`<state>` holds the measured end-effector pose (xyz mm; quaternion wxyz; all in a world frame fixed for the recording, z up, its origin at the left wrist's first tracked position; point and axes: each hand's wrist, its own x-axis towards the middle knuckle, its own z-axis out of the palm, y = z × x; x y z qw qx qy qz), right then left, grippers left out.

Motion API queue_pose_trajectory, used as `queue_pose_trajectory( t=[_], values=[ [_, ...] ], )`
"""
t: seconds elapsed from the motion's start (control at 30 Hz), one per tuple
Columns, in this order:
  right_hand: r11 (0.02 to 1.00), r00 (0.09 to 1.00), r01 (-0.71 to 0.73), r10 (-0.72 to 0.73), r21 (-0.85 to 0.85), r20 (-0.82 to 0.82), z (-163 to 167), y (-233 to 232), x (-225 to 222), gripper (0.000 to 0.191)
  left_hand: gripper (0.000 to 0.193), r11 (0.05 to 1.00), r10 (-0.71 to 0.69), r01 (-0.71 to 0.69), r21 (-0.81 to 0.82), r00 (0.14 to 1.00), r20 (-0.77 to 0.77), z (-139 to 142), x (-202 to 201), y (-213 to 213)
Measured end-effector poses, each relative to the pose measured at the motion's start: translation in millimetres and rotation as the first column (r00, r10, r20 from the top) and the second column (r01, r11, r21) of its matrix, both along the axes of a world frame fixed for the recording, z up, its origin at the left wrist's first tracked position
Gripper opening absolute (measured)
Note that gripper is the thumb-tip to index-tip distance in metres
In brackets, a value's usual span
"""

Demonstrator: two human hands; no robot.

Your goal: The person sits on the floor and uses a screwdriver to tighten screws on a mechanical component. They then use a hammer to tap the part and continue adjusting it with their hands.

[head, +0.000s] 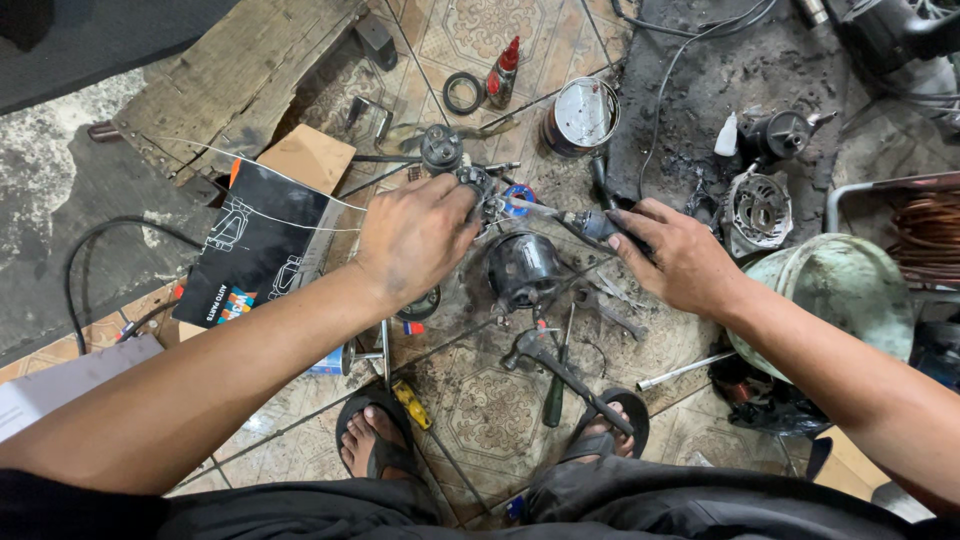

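We see the wooden board (235, 85) at eleven o'clock and the pale green bucket (850, 290) at three. Near centre sits the black motor housing (522, 268). Our left hand (415, 240) curls closed around a small metal part (475, 183) at twelve; our right hand (680, 258) grips a screwdriver (560, 215), its tip touching that part.

Both arms outstretched, left hand (415, 240) and right hand (680, 258) curled, palms down
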<state>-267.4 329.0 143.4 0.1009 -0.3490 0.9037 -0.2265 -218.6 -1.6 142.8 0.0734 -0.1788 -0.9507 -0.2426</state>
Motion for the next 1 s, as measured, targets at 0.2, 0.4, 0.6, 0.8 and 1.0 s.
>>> queue_pose_trajectory(
  t=[0.2,0.4,0.6,0.8,1.0],
  values=[
    [1.0,1.0,-0.01,0.01,0.006,-0.005,-1.5,0.0,-0.5,0.034,0.018,1.0,0.003,-0.003,0.004,1.0,0.009,0.2,1.5,2.2],
    [1.0,1.0,0.008,-0.009,0.024,0.024,-2.9,1.8,-0.1,0.036,0.016,1.0,-0.013,0.013,0.004,1.0,-0.005,-2.5,0.9,3.8],
    [0.999,0.997,0.02,-0.022,0.026,0.079,-3.4,-0.3,-0.6,0.036,0.018,1.0,-0.021,0.022,-0.022,1.0,0.009,-3.3,1.3,5.4],
    [1.0,0.999,-0.001,0.001,0.006,0.046,-2.7,-1.5,-0.9,0.034,0.017,0.999,-0.042,0.042,-0.011,0.999,-0.004,-1.3,0.7,5.2],
    [1.0,1.0,-0.007,0.007,-0.003,0.024,-3.2,0.1,-1.2,0.034,0.021,0.988,0.092,-0.1,0.116,0.993,0.075,-2.4,-2.4,1.1]
  ],
)
